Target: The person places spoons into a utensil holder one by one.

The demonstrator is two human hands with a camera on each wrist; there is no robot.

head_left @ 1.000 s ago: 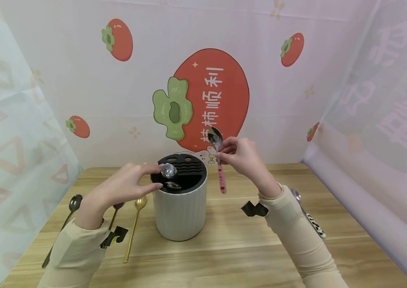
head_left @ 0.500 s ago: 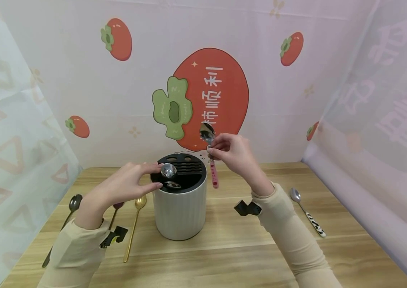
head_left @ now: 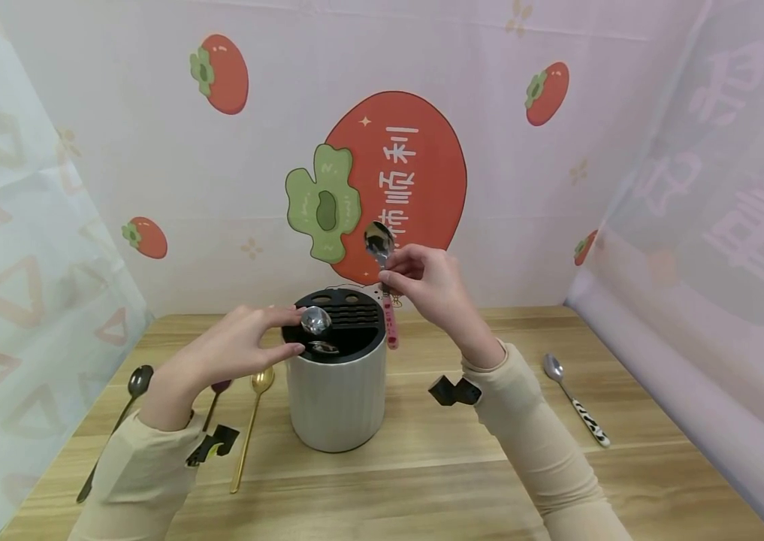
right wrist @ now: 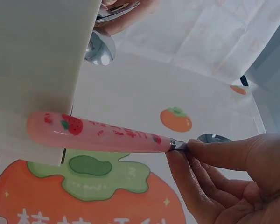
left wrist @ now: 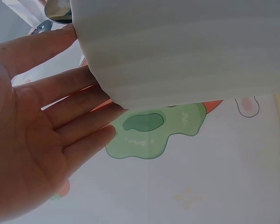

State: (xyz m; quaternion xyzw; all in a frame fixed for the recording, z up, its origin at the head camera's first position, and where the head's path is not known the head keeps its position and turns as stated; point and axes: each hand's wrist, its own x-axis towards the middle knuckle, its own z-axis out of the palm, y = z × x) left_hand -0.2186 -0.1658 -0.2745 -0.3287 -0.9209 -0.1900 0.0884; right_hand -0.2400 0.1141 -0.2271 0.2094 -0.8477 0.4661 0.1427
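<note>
White printed backdrop stands behind the wood-grain table. On that table is a ribbed white holder, upright, with a black slotted top. The left hand braces its rim with thumb and fingers spread; if that light contact slipped, a bump from the right could probably shift the holder. The right hand is raised on the other side, thumb and fingertips pinching. 4 spoons lie on the table: dark spoon, gold spoon and partly hidden purple spoon at left, patterned spoon at right. Held by its neck is the pink-handled spoon, bowl up, handle slanting down near the holder's right edge. Such a narrow pinch could let it swivel, and its handle might catch the rim. Smallest, 2 shiny bowls show at the top's front opening and could obstruct another handle.
</note>
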